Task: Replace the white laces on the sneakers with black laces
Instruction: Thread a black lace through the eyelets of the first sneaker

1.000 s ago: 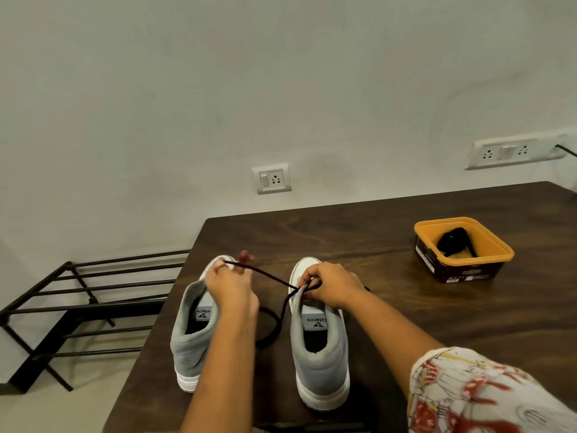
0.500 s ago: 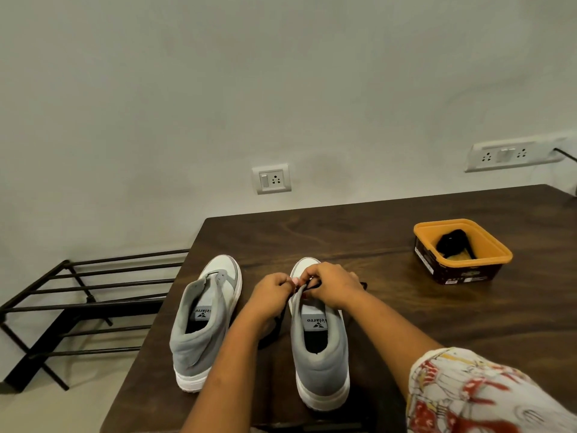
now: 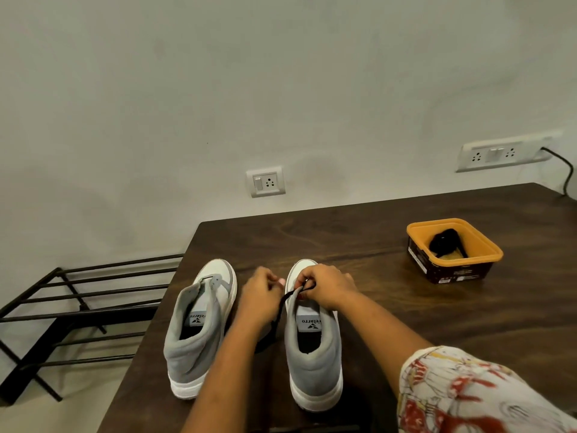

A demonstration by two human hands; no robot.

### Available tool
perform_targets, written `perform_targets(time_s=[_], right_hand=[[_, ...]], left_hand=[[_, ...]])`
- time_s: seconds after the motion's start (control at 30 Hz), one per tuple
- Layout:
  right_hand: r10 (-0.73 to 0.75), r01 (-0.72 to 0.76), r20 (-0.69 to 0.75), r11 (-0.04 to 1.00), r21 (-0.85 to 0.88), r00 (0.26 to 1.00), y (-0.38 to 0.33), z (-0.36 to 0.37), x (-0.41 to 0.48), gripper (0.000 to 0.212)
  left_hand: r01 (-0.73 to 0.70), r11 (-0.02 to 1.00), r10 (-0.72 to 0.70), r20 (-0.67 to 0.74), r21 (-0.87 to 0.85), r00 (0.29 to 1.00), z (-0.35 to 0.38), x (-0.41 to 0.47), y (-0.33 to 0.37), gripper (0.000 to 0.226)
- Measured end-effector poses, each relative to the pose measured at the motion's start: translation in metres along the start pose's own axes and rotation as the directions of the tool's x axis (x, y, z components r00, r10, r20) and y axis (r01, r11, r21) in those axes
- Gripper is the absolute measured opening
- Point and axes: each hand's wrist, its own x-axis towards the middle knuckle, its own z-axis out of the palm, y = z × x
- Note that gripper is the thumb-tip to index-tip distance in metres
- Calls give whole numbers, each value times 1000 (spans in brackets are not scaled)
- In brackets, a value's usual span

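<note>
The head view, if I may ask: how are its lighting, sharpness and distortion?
Head view: light is soft and even, with no harsh glare on the table; the wide lens tilts the table edge; the sleeve at bottom right is blurred; the lace and right hand pinching it are fairly sharp; the tub holds something too dark to read.

A dark wooden table [image 3: 374, 245] is carrying two grey-and-white shoes, standing side by side near its front left corner with their heels toward the viewer. The left sneaker [image 3: 199, 332] is sitting close to the table's left edge, and the right sneaker [image 3: 315, 345] is standing just beside it, not touching. A black lace [image 3: 278, 314] is trailing from the right sneaker down into the gap between them. Well apart, toward the back right, an orange-rimmed tub [image 3: 452, 271] is resting on the wood, holding a black bundle [image 3: 443, 242].
</note>
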Motion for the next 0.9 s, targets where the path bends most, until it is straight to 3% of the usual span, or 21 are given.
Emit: perform_targets(time_s=[0.07, 0.2, 0.27, 0.33, 0.37, 0.43, 0.47, 0.53, 0.57, 0.63, 0.7, 0.77, 0.83, 0.87, 0.9], right_hand=[[-1, 1, -4, 1000, 0, 1000, 1, 0, 1, 12], [0, 0, 1, 1000, 13, 1000, 3, 0, 1, 11], [-2, 2, 4, 1000, 9, 1000, 3, 0, 1, 11], [-3, 3, 3, 1000, -1, 1000, 2, 0, 0, 12], [-3, 3, 2, 1000, -5, 1000, 2, 0, 0, 12], [0, 0, 3, 1000, -8, 1000, 3, -1, 0, 10], [3, -3, 5, 1000, -8, 1000, 4, -2, 0, 10], [4, -4, 12, 1000, -4, 1000, 5, -2, 1, 9], [1, -1, 16, 1000, -1, 1000, 5, -1, 2, 10], [-3, 3, 17, 1000, 12, 1000, 5, 2, 4, 16], [-16, 15, 17, 999, 50, 1000, 7, 4, 7, 22], [-39, 37, 17, 995, 95, 999, 9, 4, 10, 23], [-54, 52, 13, 992, 115, 998, 10, 4, 12, 20], [-60, 59, 10, 992, 115, 998, 10, 5, 12, 20], [-65, 63, 8, 992, 113, 998, 10, 5, 13, 20]], left_hand=[[-42, 991, 26, 131, 125, 991, 14, 0, 3, 19], [-16, 983, -19, 189, 182, 982, 18, 1, 5, 25], [27, 997, -41, 217, 66, 975, 16, 2, 2, 29], [129, 949, -65, 223, -286, 973, 14, -2, 7, 31], [198, 838, -111, 196, -509, 974, 11, -3, 13, 30], [219, 492, -252, 103, -843, 962, -7, -1, 22, 23], [154, 279, -311, 62, -948, 948, -20, 0, 25, 19], [-27, -111, -374, 17, -993, 927, -46, 1, 24, 16], [-97, -224, -386, -3, -970, 922, -57, 1, 18, 19], [-131, -297, -415, 4, -946, 910, -66, 0, 4, 35], [-39, -244, -403, 65, -969, 913, -69, 0, -7, 47], [136, -54, -377, 147, -989, 915, -72, 0, -11, 42], [360, 366, -408, 200, -858, 891, -71, -3, -16, 34], [453, 594, -428, 216, -665, 878, -67, -5, -19, 31], [499, 751, -437, 241, -432, 867, -62, -7, -20, 28]])
